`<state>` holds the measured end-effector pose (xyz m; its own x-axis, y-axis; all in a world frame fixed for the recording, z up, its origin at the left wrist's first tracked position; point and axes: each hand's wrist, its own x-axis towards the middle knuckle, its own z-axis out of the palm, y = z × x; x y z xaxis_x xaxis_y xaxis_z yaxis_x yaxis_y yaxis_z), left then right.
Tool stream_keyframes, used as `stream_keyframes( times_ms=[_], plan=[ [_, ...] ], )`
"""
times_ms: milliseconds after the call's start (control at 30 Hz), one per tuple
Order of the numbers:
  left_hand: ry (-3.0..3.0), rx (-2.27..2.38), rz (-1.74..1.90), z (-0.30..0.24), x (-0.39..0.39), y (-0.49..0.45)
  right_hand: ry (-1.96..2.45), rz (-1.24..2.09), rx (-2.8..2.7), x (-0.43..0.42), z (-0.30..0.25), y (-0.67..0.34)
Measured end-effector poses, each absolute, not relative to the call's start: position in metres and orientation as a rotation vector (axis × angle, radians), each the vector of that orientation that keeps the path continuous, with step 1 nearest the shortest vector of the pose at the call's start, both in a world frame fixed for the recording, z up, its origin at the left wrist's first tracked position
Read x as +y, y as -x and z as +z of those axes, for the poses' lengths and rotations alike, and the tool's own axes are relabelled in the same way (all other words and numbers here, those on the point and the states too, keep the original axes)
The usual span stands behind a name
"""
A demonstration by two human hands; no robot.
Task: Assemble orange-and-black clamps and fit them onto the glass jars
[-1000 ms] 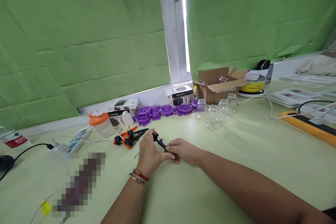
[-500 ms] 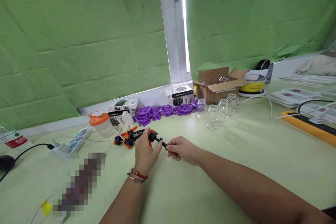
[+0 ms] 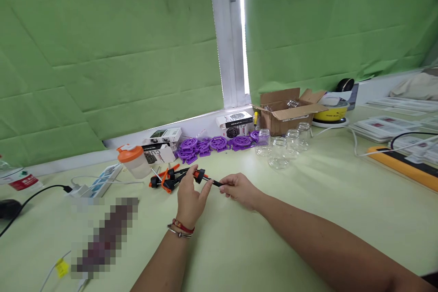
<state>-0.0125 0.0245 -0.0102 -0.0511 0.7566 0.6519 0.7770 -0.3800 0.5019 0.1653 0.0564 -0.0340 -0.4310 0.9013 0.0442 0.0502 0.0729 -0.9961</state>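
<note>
My left hand (image 3: 189, 198), with a red bracelet and a metal bangle at the wrist, is closed around a black-and-orange tool with a metal shaft (image 3: 200, 175). The tool points to the right, and its exact kind is not clear. My right hand (image 3: 241, 190) pinches the slim black end piece (image 3: 216, 183) of that shaft between thumb and fingers. Left of my left hand, similar black-and-orange tools with metal rods (image 3: 166, 181) lie in a heap on the table; my left fingers partly hide them.
Behind lie purple plastic wheel-like parts (image 3: 218, 143) beside printed boxes (image 3: 160, 151). Glass jars (image 3: 278, 154) stand before an open cardboard box (image 3: 286, 116). At left are an orange-lidded shaker (image 3: 132, 162) and a power strip (image 3: 106, 178); at right, an orange-and-black case (image 3: 400, 164).
My right hand has shifted slightly up and right with the black end piece. My left thumb and fingers have moved a little on the tool. The view has drifted slightly.
</note>
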Motion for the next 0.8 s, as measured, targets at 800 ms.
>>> stream_keyframes(
  times_ms=[800],
  plan=[
    [2.336, -2.065, -1.182, -0.046, 0.063, 0.030, 1.410, 0.336, -2.270, 0.097, -0.044, -0.164]
  ],
)
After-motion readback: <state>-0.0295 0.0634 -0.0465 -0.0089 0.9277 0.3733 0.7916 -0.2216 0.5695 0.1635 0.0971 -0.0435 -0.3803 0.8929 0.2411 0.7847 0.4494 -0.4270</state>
